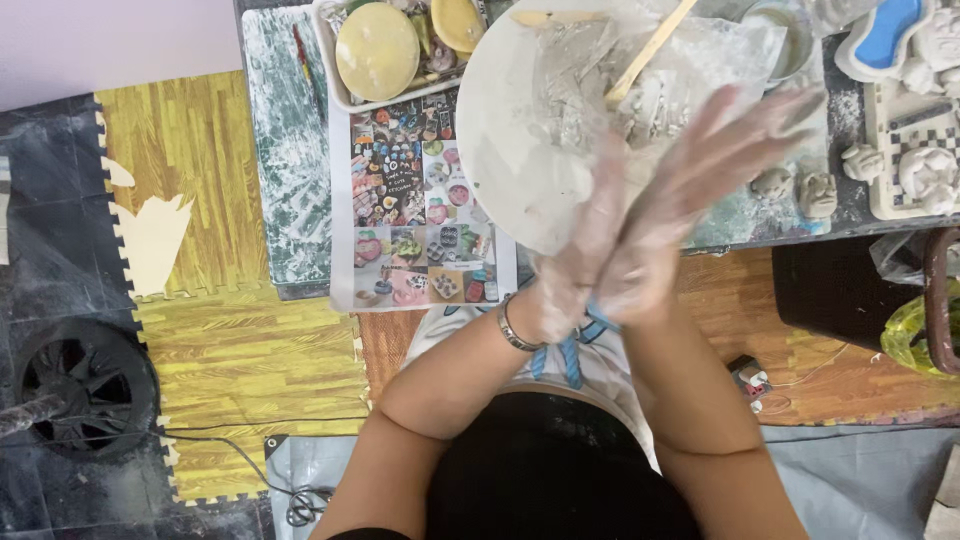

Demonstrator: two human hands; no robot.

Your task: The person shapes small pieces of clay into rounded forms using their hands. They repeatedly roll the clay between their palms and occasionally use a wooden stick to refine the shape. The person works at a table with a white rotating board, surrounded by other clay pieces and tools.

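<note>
Wet grey clay lump [640, 95] lies on the round white board [510, 130], just beyond the fingertips, with a pale wooden stick [650, 50] slanting up and away to the right from it. Both clay-smeared hands are pressed palm to palm and crossed, left hand [575, 255] and right hand [690, 190], fingers straight, close together and gripping nothing. The right hand's fingertips [780, 105] reach further, ending to the right of the clay.

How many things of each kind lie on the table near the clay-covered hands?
Round white board: 1
Wooden stick: 1
Yellow round discs, one, one: 2
Small clay heads, one, one: 2
Printed picture sheet: 1
Total: 7
</note>
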